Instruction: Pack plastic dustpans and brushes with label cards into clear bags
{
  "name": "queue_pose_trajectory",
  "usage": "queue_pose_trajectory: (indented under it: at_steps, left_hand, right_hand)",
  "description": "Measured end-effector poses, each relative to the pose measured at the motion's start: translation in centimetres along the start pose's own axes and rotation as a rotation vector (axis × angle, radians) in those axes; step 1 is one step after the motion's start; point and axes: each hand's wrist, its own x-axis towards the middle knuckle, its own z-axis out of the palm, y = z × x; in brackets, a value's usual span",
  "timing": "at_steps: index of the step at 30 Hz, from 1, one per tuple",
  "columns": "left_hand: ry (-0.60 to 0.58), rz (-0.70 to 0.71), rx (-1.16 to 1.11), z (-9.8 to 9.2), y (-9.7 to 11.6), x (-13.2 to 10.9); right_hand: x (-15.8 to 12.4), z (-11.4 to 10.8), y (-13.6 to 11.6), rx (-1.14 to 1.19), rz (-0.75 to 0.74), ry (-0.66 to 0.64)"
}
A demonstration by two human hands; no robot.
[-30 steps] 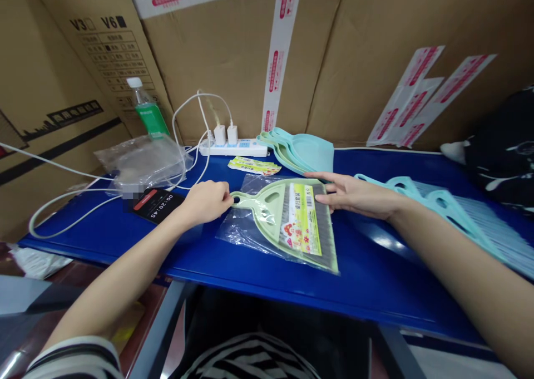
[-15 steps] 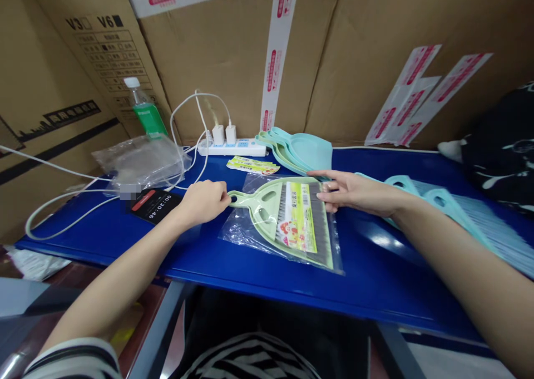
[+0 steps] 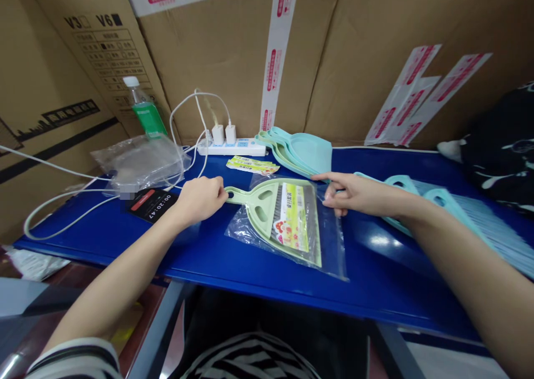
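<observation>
- Lying on the blue bench (image 3: pixel 217 256) in front of the person, the pale green dustpan (image 3: pixel 292 250) had its handle to the left and its wide, straight edge to the right.
- A green brush (image 3: pixel 251 209) was nested in it; two oval holes showed in the brush's head, and grey bristles (image 3: pixel 314 223) fanned out toward the wide edge.
- Over the bristles sat a label (image 3: pixel 297 223), yellow-green and white, with dark lettering and small red cartoon figures near its lower left.
- A clear bag (image 3: pixel 334 251), wrinkled and shiny, lay about the set and ran past the wide edge as a loose, flat margin.
- The left hand (image 3: pixel 204 198) was at the handle's tip, its fingers curled and pinching the end.
- The right hand (image 3: pixel 352 192) pinched the bag's far right part between thumb and bent fingers, while the index finger stretched out toward the stack; whether it touched there, one could not tell.
- That stack of blue dustpans (image 3: pixel 315 151) and green ones stood behind, near the cardboard (image 3: pixel 233 50), with loose paper labels (image 3: pixel 252 165) beside it.
- Blue brushes (image 3: pixel 453 209) lay to the right, partly hidden by the right forearm.
- A phone (image 3: pixel 152 205) lay near the left wrist.
</observation>
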Motion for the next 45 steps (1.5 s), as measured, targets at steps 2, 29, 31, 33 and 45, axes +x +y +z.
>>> queue_pose_trajectory:
  at_steps: [2,29,31,33,45]
  left_hand:
    - [0.020,-0.004,0.005,0.0,-0.1,0.0]
    - [0.158,1.024,-0.476,1.7,1.2,-2.0]
    - [0.125,1.057,-0.517,1.8,1.3,-2.1]
    - [0.114,1.070,-0.533,2.0,1.3,-2.1]
    - [0.204,1.102,-0.459,1.7,0.7,-1.7]
  right_hand:
    - [-0.1,-0.1,0.0,-0.044,-0.013,-0.016]
    - [-1.8,-0.3,-1.1,-0.261,0.044,-0.056]
    - [-1.6,-0.1,-1.3,-0.310,0.056,-0.003]
    - [-1.3,0.1,-1.4,-0.352,0.046,0.028]
    - [-1.5,0.1,-1.8,-0.589,-0.003,-0.032]
